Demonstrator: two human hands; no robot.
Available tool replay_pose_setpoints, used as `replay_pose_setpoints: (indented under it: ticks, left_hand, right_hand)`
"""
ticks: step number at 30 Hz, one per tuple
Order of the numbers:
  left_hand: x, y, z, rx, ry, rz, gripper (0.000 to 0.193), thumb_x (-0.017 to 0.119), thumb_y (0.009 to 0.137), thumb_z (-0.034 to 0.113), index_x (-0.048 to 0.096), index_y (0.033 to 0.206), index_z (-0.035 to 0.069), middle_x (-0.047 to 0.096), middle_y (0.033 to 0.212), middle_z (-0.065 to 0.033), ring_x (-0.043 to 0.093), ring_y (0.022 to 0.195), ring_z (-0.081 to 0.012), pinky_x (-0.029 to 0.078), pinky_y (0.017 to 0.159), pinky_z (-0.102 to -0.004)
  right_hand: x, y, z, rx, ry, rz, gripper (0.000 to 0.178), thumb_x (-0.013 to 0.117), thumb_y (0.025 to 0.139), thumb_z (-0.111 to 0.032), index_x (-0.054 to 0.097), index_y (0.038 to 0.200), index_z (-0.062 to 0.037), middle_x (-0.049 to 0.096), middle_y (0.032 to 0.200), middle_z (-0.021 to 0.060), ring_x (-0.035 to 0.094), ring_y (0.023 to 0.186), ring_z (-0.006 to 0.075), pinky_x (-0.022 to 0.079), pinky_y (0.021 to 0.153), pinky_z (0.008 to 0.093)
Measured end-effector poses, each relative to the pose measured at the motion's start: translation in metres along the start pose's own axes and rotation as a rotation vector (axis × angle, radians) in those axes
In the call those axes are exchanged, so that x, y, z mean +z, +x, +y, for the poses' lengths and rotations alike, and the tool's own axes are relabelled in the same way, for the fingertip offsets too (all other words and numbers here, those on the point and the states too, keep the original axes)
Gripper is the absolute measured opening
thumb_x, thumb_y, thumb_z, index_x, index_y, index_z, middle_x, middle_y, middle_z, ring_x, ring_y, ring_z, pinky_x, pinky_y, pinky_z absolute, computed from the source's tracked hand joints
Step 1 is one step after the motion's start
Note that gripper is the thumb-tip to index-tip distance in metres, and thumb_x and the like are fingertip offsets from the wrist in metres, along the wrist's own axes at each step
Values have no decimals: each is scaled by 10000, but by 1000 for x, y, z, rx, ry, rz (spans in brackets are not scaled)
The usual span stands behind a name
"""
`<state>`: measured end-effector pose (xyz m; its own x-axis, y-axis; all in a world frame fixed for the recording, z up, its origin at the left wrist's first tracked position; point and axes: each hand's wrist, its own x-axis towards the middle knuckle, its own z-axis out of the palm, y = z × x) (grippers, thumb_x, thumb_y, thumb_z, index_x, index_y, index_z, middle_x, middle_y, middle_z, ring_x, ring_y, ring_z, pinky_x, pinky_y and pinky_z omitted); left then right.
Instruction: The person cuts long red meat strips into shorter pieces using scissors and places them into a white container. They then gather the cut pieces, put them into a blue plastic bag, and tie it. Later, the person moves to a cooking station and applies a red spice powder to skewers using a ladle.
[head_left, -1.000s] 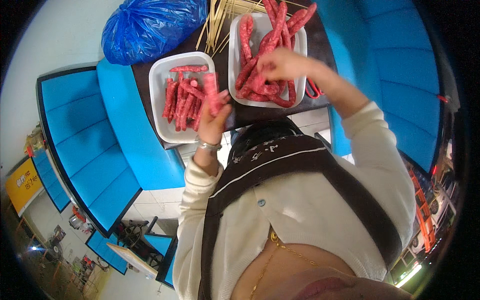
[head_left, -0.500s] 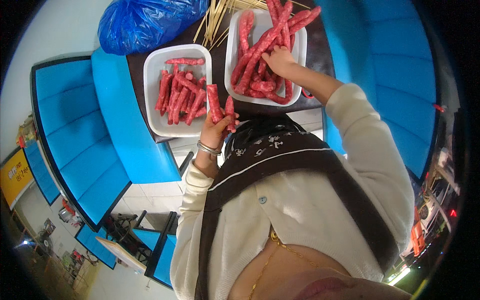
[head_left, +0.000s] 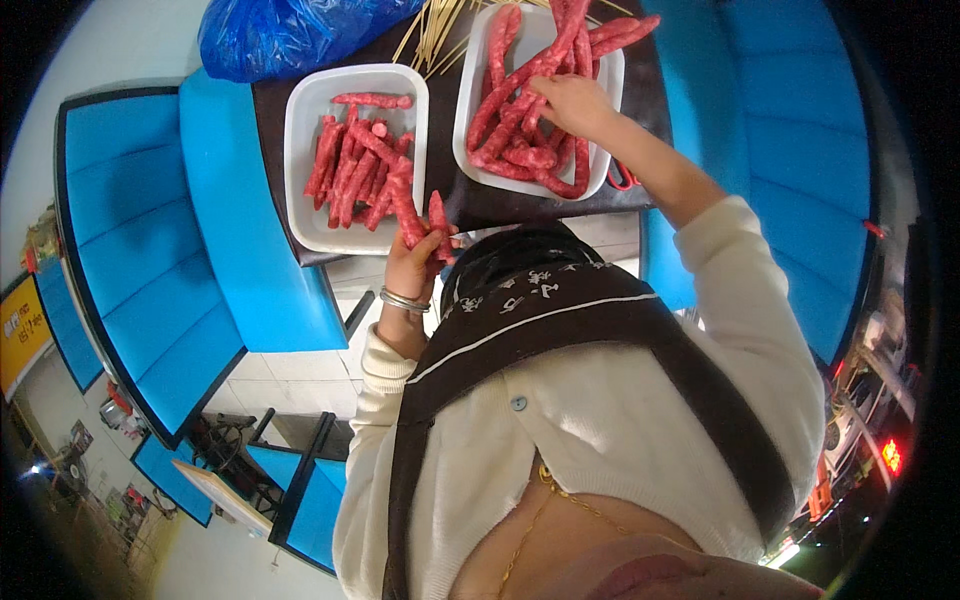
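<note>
Two white trays sit side by side on the dark table [head_left: 480,205] below me. My left hand [head_left: 415,262] is raised at the table's near edge, wrist bent back and a bangle [head_left: 404,300] on it, fingers closed around a couple of short red sausage pieces [head_left: 420,215] that stick up over the near corner of the left tray [head_left: 300,150], which holds more cut pieces. My right arm reaches forward, and the right hand [head_left: 572,103] lies palm-down among the long sausages [head_left: 520,80] in the right tray [head_left: 470,110]; I think it pinches one, though the fingers are hidden. Bamboo skewers [head_left: 440,30] and a blue plastic bag [head_left: 290,35] lie beyond.
</note>
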<state>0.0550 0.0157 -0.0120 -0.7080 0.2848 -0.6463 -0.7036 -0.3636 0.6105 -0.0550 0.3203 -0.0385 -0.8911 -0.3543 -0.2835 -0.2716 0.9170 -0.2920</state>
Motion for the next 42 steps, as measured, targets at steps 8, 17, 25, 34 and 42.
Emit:
replay_pose_setpoints:
  ticks: [8, 17, 25, 34, 42]
  left_hand:
    - [-5, -9, -3, 29, -86, 1, 156, 502, 790, 6, 409, 912, 39, 567, 864, -192, 592, 691, -232, 479, 501, -272]
    - [-21, -14, 0, 36, -121, 79, 181, 516, 775, 31, 425, 931, 39, 567, 870, -173, 577, 682, -209, 481, 541, -276]
    - [-15, -8, 3, 42, -73, 27, 204, 502, 788, 24, 428, 978, 34, 571, 876, -161, 584, 708, -210, 493, 548, -276]
    - [-9, 2, 6, 51, -51, 22, 136, 504, 785, 30, 456, 912, 21, 572, 834, -146, 579, 670, -185, 487, 535, -260]
    - [19, 25, 13, 79, 10, -72, 139, 520, 775, 10, 443, 885, 45, 573, 839, -148, 578, 707, -224, 489, 622, -297]
  right_hand:
    - [-6, -2, -70, -74, 101, -395, 501, 578, 638, -43, 425, 1114, -73, 420, 1143, 145, 524, 891, 353, 434, 740, 417]
    - [-112, -48, 2, -272, 554, 78, 336, 544, 644, 84, 458, 936, -59, 451, 905, 32, 453, 884, 166, 366, 793, 250]
    - [-119, -33, 0, -352, 578, 227, 216, 568, 768, -1, 465, 953, -42, 480, 964, 41, 463, 910, 132, 380, 811, 244]
    - [-138, -87, -26, -485, 679, 186, 315, 580, 707, -41, 492, 1009, -45, 473, 1059, 124, 512, 939, 254, 446, 763, 318]
    - [-12, -89, -21, 320, 696, 452, 414, 488, 739, -25, 447, 1149, -73, 417, 1205, 176, 511, 1009, 260, 437, 800, 342]
